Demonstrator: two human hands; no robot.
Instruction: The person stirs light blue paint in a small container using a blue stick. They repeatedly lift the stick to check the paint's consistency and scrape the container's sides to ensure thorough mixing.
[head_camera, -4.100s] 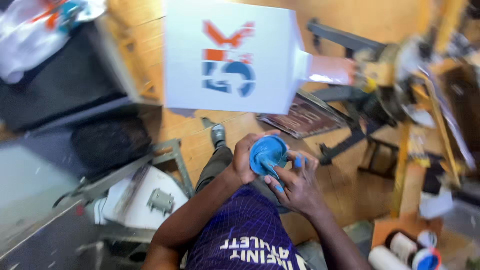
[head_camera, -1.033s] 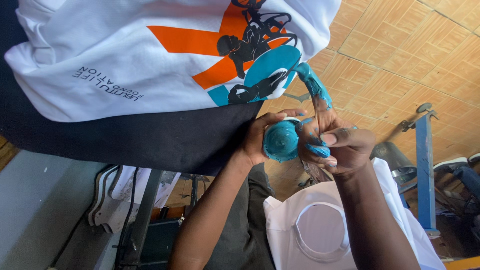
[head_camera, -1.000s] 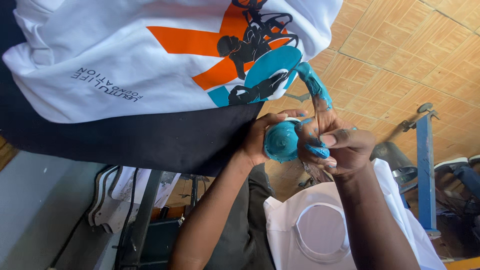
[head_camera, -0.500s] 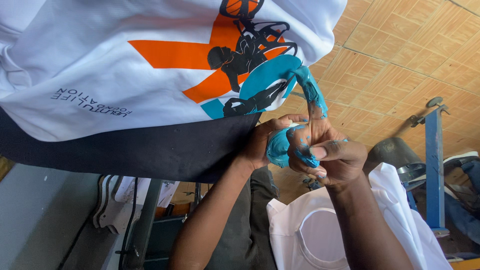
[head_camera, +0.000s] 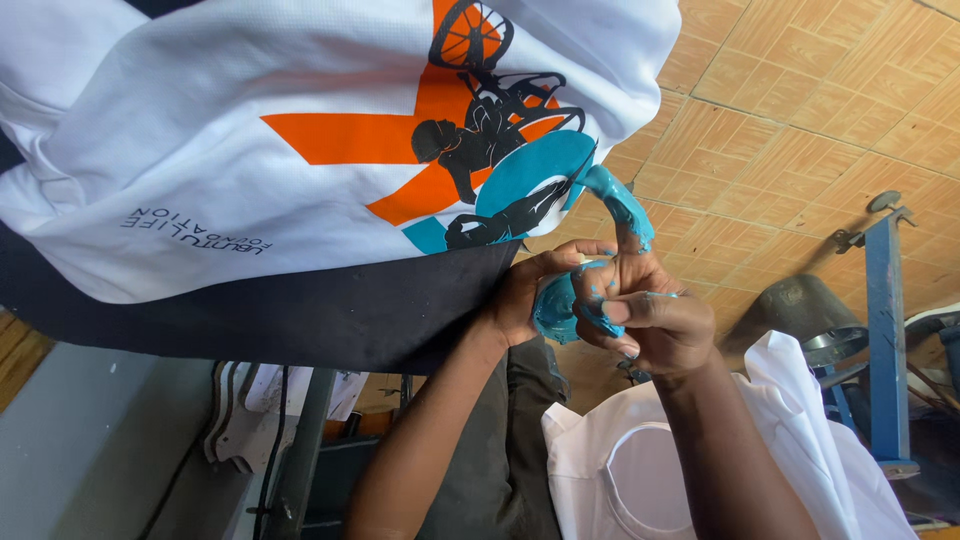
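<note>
A white T-shirt (head_camera: 250, 150) with an orange, black and teal print lies stretched over a dark board (head_camera: 300, 320). My left hand (head_camera: 520, 295) grips a small teal ink pot (head_camera: 553, 308) just under the board's edge. My right hand (head_camera: 660, 325), its fingers smeared with teal ink, pinches a teal-coated spatula (head_camera: 615, 200). The spatula's tip touches the teal patch of the print. Both hands are pressed close together, and the pot is mostly hidden behind the fingers.
A white garment (head_camera: 640, 480) lies across my lap below the hands. A blue metal stand (head_camera: 885, 330) rises at the right over the tan tiled floor (head_camera: 800, 100). A grey surface (head_camera: 90, 450) and metal frame parts sit at the lower left.
The spatula tip has risen from the pot to the teal part of the print. The hands have closed tighter around the pot, and the shirt fills more of the view.
</note>
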